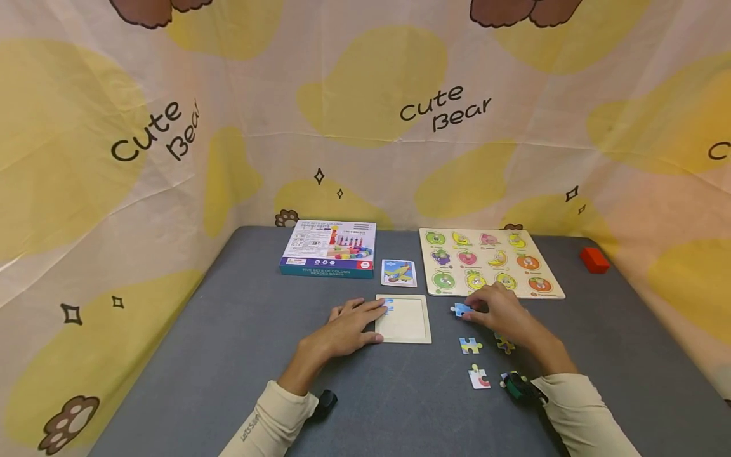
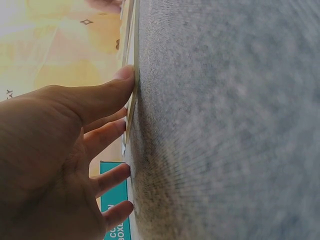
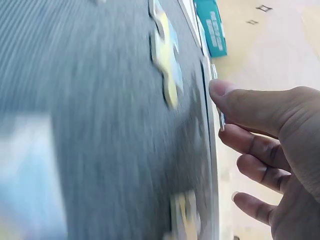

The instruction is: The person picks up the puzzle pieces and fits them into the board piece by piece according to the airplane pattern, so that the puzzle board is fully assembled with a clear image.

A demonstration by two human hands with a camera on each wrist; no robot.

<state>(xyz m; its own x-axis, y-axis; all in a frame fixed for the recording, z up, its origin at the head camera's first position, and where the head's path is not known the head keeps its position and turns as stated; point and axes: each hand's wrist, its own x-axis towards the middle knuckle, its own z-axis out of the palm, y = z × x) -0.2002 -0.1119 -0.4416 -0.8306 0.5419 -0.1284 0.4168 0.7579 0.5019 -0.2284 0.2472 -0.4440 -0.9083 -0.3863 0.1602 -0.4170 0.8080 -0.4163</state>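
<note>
My right hand point(image 1: 505, 311) pinches a blue jigsaw piece point(image 1: 460, 310) between thumb and fingers, just above the table and right of a square wooden puzzle tray point(image 1: 408, 324). The right wrist view shows that piece almost edge-on. With fingers spread and fairly straight, my left hand point(image 1: 345, 330) rests at the tray's left edge; thumb and index touch the rim in the left wrist view. One blue piece point(image 1: 389, 306) lies in the tray's upper left corner, partly behind my fingertips. Loose pieces lie nearer me: yellow-blue point(image 1: 471, 345), yellow-green point(image 1: 505, 343), white-pink point(image 1: 480, 377).
Behind the tray lies a small airplane picture card point(image 1: 399, 273). A bead-set box point(image 1: 328, 249) stands at the back left, and a fruit puzzle board point(image 1: 495, 263) at the back right. A red block point(image 1: 594, 260) sits at the far right. The right wrist camera point(image 1: 520, 386) partly covers another piece.
</note>
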